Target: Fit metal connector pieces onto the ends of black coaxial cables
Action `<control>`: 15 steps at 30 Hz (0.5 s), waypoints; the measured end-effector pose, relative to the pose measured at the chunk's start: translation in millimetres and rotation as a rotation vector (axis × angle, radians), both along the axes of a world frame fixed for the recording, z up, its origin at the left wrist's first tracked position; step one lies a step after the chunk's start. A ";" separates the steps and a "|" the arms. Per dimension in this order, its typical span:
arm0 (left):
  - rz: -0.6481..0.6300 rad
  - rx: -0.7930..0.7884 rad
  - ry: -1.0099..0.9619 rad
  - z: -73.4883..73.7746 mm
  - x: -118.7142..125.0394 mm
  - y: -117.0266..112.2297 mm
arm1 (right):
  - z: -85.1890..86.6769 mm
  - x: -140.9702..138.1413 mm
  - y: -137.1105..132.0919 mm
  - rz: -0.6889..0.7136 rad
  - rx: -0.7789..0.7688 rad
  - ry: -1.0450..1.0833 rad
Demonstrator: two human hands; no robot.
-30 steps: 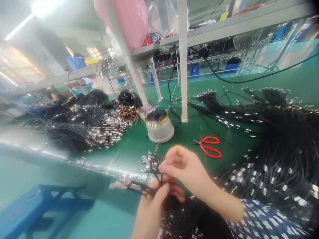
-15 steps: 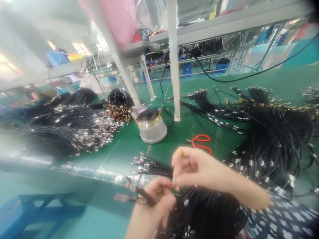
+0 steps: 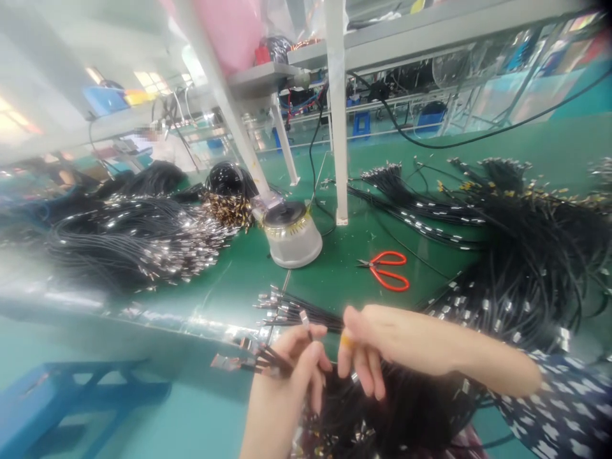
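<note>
One red-handled cutter [image 3: 394, 280] lies near one white tub [image 3: 295, 247]. The left hand [image 3: 297, 375] grips several black cables [image 3: 278, 361] (too bunched to count); the right hand [image 3: 369, 341] is loosely open.

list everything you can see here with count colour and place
Table: one, green, middle
Left cables: uncountable, black, left
Right cables: uncountable, black, right
Tub: one, whitish, centre
Tool: one, red handles, right of tub
Small bundle: one, black, below tub
Near stool: one, blue, lower left
Bag: one, pink, top
Background: uncounted, mixed colours, blurred
Held cables: several, black, lower centre
Left hand: one, bare, gripping held cables
Right hand: one, bare, beside it
Sleeve: one, blue and white, lower right
</note>
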State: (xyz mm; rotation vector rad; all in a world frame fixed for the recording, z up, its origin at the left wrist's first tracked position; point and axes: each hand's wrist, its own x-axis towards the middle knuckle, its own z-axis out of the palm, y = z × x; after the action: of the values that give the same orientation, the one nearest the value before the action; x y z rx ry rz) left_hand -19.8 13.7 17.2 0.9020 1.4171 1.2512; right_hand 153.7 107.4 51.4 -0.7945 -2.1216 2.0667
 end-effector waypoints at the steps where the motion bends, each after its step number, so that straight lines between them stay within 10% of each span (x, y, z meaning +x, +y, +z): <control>1: -0.004 -0.013 0.022 2.6 1.0 0.9 | 3.3 -1.3 -1.1 0.014 0.014 -0.035; 15: -0.019 0.060 0.310 1.8 7.9 0.2 | 27.8 -11.2 -4.5 0.081 0.326 -0.236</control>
State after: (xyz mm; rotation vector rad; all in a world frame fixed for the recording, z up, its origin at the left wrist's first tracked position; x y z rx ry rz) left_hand -11.8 13.9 19.0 1.1869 1.6130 1.1807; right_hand 142.5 103.0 79.2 -0.9553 -2.5636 1.6603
